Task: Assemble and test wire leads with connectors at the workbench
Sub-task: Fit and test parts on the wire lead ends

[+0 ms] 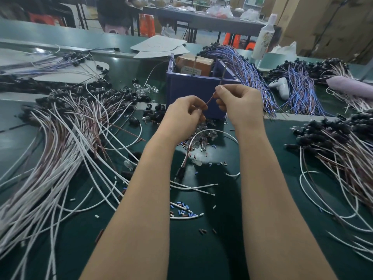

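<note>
In the head view, at the middle of the frame above the table (282, 134), we pinch a short brown wire (210, 100) between our left hand (187, 112) and right hand (238, 104), just before the blue box (187, 87). Its long axis slants from lower left to upper right, and its upper end points at the box, with the right hand seemingly nearer.

Both ends of the thin brown wire (210, 100) are hidden where it is pinched by the left hand (186, 113) and the right hand (240, 104). The heap of small clear glass bulbs (203, 138) is partly covered by the left wrist. The wide fan of white and brown wire leads (50, 158) is cut off by the left and bottom edges. The label on the brown cardboard box (194, 62) is printed too small to be read. The pale pink padded object (351, 87) is cut off by the right edge.
</note>
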`<move>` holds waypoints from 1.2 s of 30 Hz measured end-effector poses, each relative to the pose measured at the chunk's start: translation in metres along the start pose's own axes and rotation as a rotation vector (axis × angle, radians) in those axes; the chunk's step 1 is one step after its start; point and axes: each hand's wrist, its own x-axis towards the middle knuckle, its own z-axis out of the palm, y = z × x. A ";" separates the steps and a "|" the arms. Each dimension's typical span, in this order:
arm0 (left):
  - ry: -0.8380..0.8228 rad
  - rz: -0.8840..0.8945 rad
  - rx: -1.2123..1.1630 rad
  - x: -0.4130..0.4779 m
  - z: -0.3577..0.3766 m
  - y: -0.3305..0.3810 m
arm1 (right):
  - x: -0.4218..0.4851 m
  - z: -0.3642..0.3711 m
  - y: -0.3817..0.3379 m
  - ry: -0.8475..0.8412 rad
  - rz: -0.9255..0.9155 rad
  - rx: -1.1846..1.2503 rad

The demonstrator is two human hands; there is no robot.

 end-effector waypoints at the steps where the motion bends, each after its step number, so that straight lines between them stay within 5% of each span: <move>1: -0.002 0.000 0.005 0.000 0.000 0.000 | 0.000 0.000 0.000 -0.006 -0.004 0.012; 30: -0.007 0.009 0.045 -0.001 -0.001 -0.002 | -0.003 -0.002 0.000 0.039 -0.087 -0.114; 36: 0.004 0.019 0.055 0.002 -0.001 -0.004 | -0.001 0.000 0.006 0.079 0.044 -0.049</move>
